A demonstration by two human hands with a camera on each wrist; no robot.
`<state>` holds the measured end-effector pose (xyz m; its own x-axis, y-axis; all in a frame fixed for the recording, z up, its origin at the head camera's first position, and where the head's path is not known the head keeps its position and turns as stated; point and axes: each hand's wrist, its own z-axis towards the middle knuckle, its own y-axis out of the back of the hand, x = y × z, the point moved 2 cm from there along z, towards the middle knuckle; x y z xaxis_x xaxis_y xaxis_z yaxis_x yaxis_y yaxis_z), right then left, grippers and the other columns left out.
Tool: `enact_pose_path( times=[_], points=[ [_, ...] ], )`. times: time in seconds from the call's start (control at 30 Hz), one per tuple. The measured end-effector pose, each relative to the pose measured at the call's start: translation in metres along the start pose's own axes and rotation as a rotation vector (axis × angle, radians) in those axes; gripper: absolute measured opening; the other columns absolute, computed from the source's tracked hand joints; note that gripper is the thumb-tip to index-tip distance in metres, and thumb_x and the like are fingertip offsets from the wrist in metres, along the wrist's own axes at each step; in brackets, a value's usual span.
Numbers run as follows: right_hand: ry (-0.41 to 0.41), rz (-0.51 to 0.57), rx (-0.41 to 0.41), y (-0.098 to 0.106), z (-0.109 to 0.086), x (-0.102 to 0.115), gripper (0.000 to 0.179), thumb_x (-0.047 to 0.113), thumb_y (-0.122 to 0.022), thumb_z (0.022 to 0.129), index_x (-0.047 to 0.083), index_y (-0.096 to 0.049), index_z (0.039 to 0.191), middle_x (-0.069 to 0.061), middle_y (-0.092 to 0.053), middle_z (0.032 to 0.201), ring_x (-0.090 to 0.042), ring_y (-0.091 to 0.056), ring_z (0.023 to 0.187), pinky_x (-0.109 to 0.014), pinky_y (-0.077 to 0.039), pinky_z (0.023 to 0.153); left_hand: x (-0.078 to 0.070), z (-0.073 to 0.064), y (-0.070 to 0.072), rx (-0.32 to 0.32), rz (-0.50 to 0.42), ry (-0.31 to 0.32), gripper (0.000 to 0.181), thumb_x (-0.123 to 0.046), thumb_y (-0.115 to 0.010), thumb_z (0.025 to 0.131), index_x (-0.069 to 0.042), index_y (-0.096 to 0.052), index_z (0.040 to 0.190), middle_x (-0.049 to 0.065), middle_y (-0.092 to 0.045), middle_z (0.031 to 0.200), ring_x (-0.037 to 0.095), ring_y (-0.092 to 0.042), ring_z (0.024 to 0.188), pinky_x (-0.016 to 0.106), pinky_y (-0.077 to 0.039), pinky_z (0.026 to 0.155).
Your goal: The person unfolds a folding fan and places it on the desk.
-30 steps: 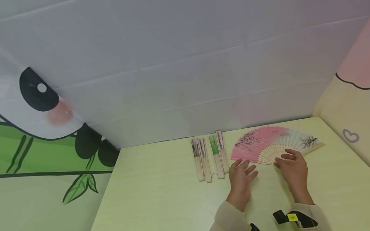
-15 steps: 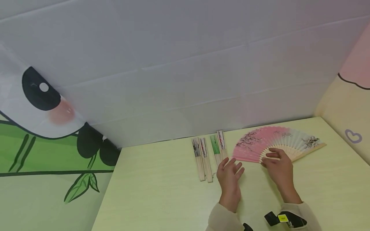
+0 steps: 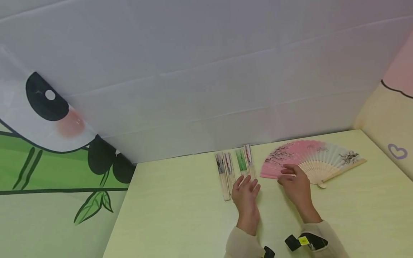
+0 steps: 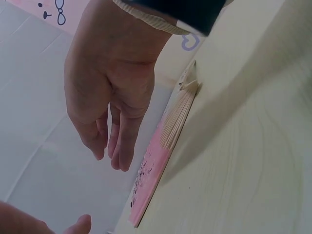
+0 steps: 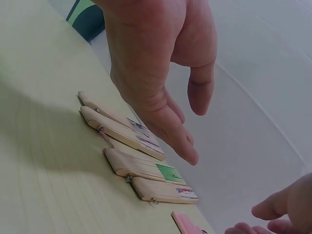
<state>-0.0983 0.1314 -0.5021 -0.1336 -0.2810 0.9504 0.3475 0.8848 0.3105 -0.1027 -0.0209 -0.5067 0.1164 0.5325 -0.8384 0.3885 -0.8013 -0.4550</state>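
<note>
Four folded fans (image 3: 241,161) lie just right of lower centre, left of a spread fan (image 3: 309,152). Nearer the bottom edge, left hand (image 3: 246,199) and right hand (image 3: 297,186) are loose-fingered, gripping nothing. Probably reaching; next calls for pinching one folded fan.

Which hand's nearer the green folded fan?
Left: left hand hides part of the green folded fan in the head view; right hand is farther right, by the pink fan.
</note>
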Motion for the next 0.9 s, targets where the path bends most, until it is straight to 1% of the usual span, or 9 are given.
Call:
enact_pose_path(
  times=[0.07,0.13,0.2,0.27,0.3,0.37,0.57,0.73,0.9],
  points=[
    [0.021,-0.017,0.021,-0.007,-0.001,0.003,0.042,0.001,-0.067,0.097,-0.006,-0.058,0.138,-0.029,-0.067,0.126,-0.037,-0.074,0.105,-0.01,-0.05,0.07,-0.002,0.002,0.003,-0.012,-0.008,-0.006,0.042,0.007,-0.054,0.099,0.013,-0.048,0.139,0.033,-0.061,0.133,0.038,-0.072,0.111,0.04,-0.064,0.089],
    [0.038,-0.013,0.041,-0.014,-0.002,0.006,0.043,0.0,-0.067,0.097,-0.007,-0.057,0.139,-0.029,-0.067,0.127,-0.044,-0.071,0.113,-0.008,-0.048,0.071,-0.004,0.004,0.006,-0.019,-0.016,-0.015,0.042,0.007,-0.054,0.099,0.013,-0.047,0.14,0.033,-0.06,0.134,0.036,-0.072,0.11,0.039,-0.064,0.088],
    [0.065,-0.023,0.047,-0.022,-0.002,0.007,0.043,0.0,-0.068,0.097,-0.008,-0.058,0.138,-0.03,-0.067,0.127,-0.046,-0.07,0.113,-0.018,-0.057,0.078,-0.006,0.006,0.01,-0.028,-0.02,-0.021,0.042,0.006,-0.055,0.1,0.013,-0.046,0.14,0.034,-0.06,0.135,0.035,-0.071,0.11,0.037,-0.064,0.087],
    [0.089,-0.03,0.049,-0.031,-0.002,0.007,0.042,-0.001,-0.069,0.097,-0.008,-0.058,0.137,-0.03,-0.068,0.125,-0.047,-0.07,0.112,-0.034,-0.063,0.086,-0.007,0.007,0.013,-0.035,-0.023,-0.029,0.042,0.006,-0.055,0.1,0.013,-0.046,0.14,0.034,-0.06,0.135,0.035,-0.071,0.11,0.036,-0.064,0.086],
    [0.099,-0.037,0.046,-0.035,-0.002,0.007,0.041,-0.001,-0.069,0.097,-0.008,-0.059,0.136,-0.031,-0.068,0.124,-0.047,-0.071,0.111,-0.042,-0.063,0.089,-0.008,0.008,0.015,-0.039,-0.023,-0.033,0.042,0.007,-0.055,0.1,0.014,-0.046,0.14,0.034,-0.06,0.135,0.036,-0.071,0.11,0.037,-0.064,0.086],
    [0.119,-0.046,0.042,-0.043,-0.002,0.007,0.04,-0.002,-0.069,0.096,-0.008,-0.059,0.135,-0.03,-0.069,0.124,-0.047,-0.071,0.11,-0.059,-0.059,0.094,-0.01,0.009,0.019,-0.047,-0.027,-0.041,0.041,0.007,-0.055,0.1,0.014,-0.046,0.14,0.034,-0.06,0.135,0.037,-0.071,0.111,0.038,-0.064,0.087],
    [0.152,-0.03,0.061,-0.062,0.0,0.004,0.044,-0.005,-0.071,0.093,-0.01,-0.058,0.135,-0.031,-0.068,0.125,-0.046,-0.071,0.109,-0.059,-0.058,0.096,-0.018,0.011,0.028,-0.052,-0.028,-0.079,0.041,0.007,-0.054,0.1,0.013,-0.046,0.14,0.034,-0.058,0.137,0.035,-0.071,0.111,0.039,-0.064,0.089],
    [0.159,-0.037,0.093,-0.074,0.001,0.0,0.048,-0.005,-0.071,0.093,-0.011,-0.056,0.138,-0.032,-0.066,0.129,-0.046,-0.07,0.112,-0.059,-0.057,0.098,-0.023,0.014,0.035,-0.06,-0.039,-0.086,0.041,0.007,-0.053,0.101,0.013,-0.046,0.141,0.034,-0.057,0.138,0.033,-0.071,0.111,0.04,-0.063,0.09],
    [0.154,-0.072,0.115,-0.082,0.0,-0.004,0.053,-0.005,-0.071,0.093,-0.01,-0.053,0.142,-0.033,-0.063,0.134,-0.048,-0.067,0.118,-0.059,-0.056,0.1,-0.027,0.017,0.042,-0.073,-0.055,-0.082,0.042,0.007,-0.052,0.102,0.013,-0.044,0.143,0.035,-0.056,0.14,0.035,-0.069,0.115,0.04,-0.062,0.092]
  ],
)
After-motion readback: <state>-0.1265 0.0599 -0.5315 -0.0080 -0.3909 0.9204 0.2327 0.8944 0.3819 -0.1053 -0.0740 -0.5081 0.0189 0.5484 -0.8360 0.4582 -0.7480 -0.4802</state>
